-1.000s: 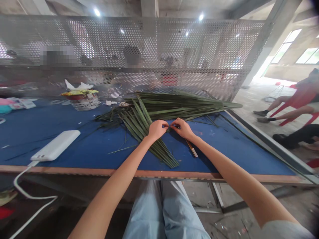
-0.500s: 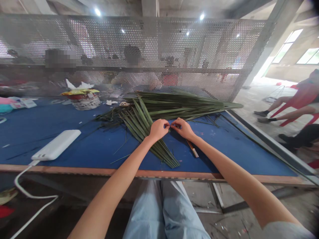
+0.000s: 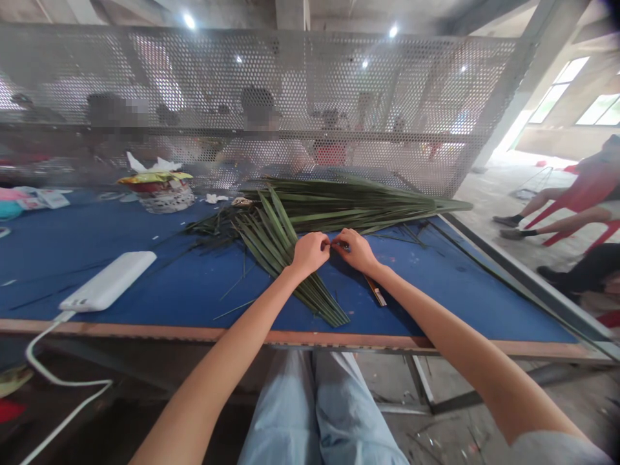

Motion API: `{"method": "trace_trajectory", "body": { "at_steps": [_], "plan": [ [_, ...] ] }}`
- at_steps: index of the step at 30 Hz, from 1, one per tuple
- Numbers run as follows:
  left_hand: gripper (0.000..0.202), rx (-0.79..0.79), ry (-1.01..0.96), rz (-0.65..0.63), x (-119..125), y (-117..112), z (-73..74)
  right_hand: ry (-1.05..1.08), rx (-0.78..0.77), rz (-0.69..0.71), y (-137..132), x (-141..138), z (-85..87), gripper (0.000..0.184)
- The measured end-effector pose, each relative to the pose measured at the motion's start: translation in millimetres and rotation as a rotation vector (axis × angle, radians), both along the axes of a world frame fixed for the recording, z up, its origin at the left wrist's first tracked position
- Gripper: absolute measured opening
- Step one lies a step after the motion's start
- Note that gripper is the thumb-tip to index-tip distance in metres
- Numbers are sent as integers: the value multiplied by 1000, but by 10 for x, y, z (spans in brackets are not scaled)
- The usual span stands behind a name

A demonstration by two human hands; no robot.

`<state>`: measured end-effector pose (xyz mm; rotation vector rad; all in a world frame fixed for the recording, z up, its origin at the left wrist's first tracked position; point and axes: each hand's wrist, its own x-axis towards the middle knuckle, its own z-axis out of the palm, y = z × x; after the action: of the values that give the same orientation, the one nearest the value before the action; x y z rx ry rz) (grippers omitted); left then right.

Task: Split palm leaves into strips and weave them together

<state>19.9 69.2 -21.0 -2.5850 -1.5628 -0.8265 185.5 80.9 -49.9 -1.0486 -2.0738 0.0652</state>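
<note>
On the blue table [image 3: 450,297], my left hand [image 3: 306,253] and right hand [image 3: 355,250] pinch narrowly at a palm leaf [image 3: 271,239] spread beneath them, though my fingers hide the exact grip, so this fine work seems to call for a steady pinch.

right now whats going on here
A seated person is working with both bare hands on a blue-topped table. The left hand rests on a fan of green palm leaflets, and the right hand nearly meets it, the fingers of both closed on a thin leaf strip. A longer palm bundle lies behind.
</note>
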Motion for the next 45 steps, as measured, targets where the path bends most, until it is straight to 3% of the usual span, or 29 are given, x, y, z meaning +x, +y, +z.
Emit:
{"method": "trace_trajectory", "body": {
  "at_steps": [7,14,37,45],
  "plan": [
    [19,85,149,-61,-8,-4,3,5,-15,-7,-17,0,1,11],
    [21,165,149,-89,12,-9,-5,-66,-43,2,-33,21,56,12],
    [20,165,160,-70,26,-6,-12,-141,50,-54,-117,-87,63,17],
    [21,156,111,-69,18,2,-24,-109,2,-6,-64,-7,54,15]
  ]
}}
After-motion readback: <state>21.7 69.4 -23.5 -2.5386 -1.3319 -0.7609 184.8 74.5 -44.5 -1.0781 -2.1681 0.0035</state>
